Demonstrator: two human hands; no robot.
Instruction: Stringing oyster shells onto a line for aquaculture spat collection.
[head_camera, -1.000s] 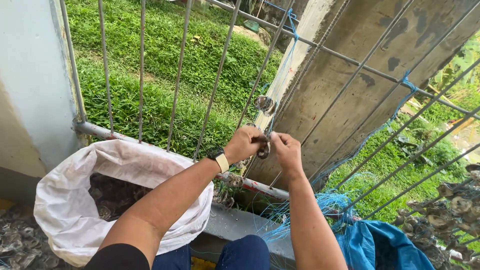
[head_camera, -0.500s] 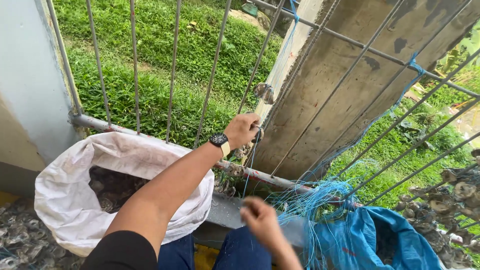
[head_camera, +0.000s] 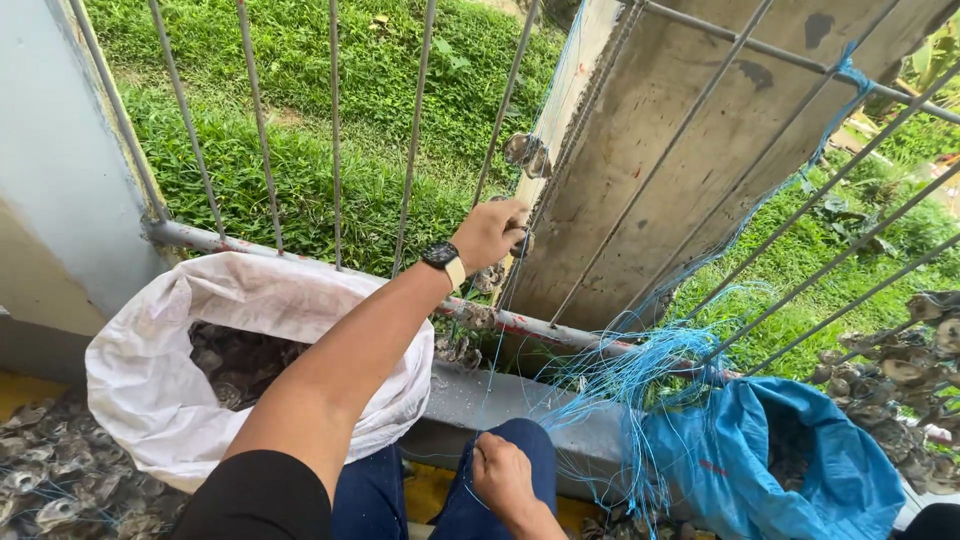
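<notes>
My left hand (head_camera: 492, 232), with a black watch on its wrist, is raised at the railing and closed around an oyster shell (head_camera: 522, 243) threaded on a thin blue line (head_camera: 497, 330). Another shell (head_camera: 525, 152) hangs on the same line just above the hand. My right hand (head_camera: 500, 474) rests low on my knee in dark blue trousers, with its fingers curled. The blue line runs down towards it, and the hand seems to pinch it.
A white sack (head_camera: 150, 400) of shells stands at the left and a blue sack (head_camera: 800, 470) at the right. Tangled blue line (head_camera: 630, 375) lies between them. Strung shells (head_camera: 915, 350) hang at the far right. Metal railing bars (head_camera: 335, 140) and a concrete pillar (head_camera: 660, 170) stand ahead, with grass beyond.
My right hand has left the shell at the railing and dropped to my knee. My left hand has stayed up on the line.
</notes>
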